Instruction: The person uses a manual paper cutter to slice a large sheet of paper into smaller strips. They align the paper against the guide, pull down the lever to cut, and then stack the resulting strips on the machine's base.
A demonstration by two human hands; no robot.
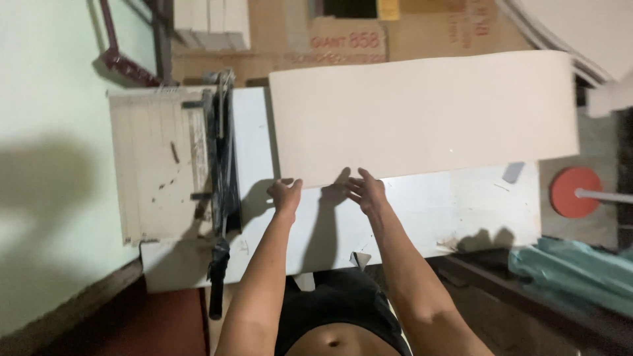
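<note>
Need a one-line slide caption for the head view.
Left hand and right hand grip the near edge of a large cream sheet beside a paper cutter.

A pale green wall (46, 132) stands at left, brown cardboard boxes (343, 39) are stacked behind the white table (461, 211), and a dark red floor (165, 323) lies below.

you have a matt, smooth cream paperboard sheet (422, 115) at upper centre, a worn, scuffed white worktop (461, 211) beneath, and a dark metal guillotine cutter (223, 178) at left.
</note>
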